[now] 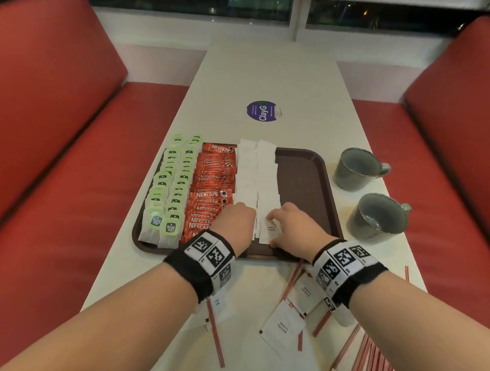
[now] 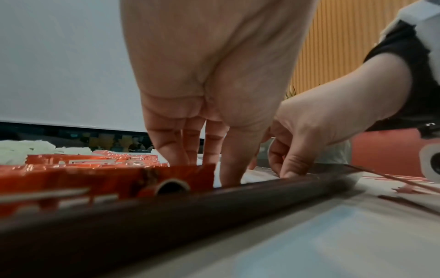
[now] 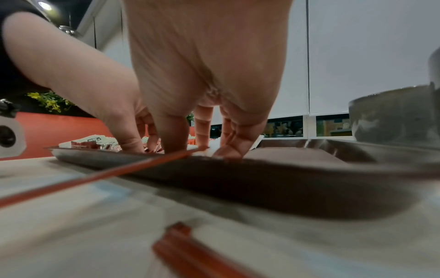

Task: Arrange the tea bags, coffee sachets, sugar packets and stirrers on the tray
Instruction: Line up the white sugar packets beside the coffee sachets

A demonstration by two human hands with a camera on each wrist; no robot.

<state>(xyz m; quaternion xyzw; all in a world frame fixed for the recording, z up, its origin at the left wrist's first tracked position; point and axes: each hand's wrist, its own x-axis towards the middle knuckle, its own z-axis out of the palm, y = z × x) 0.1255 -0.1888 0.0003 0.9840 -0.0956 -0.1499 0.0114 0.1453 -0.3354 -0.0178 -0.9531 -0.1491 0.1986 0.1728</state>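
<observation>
A brown tray [image 1: 303, 179] holds two rows of green-tagged tea bags [image 1: 174, 178], a stack of red coffee sachets [image 1: 212, 184] and two rows of white sugar packets [image 1: 257, 176]. Both hands are at the near end of the sugar rows. My left hand [image 1: 240, 214] points straight down, its fingertips [image 2: 176, 159] pressing on the left sugar row beside the sachets [image 2: 95, 178]. My right hand [image 1: 280, 226] pinches the nearest sugar packet [image 1: 271, 228] between thumb and curled fingers [image 3: 228, 148]. Red stirrers [image 1: 217, 339] and loose sugar packets [image 1: 281, 329] lie on the table near me.
Two grey cups [image 1: 354, 168] [image 1: 380, 215] stand right of the tray. A bundle of stirrers [image 1: 372, 358] lies at the near right edge of the white table [image 1: 259, 69]. A purple sticker [image 1: 262, 111] is beyond the tray. Red benches [image 1: 49, 140] flank the table. The tray's right third is bare.
</observation>
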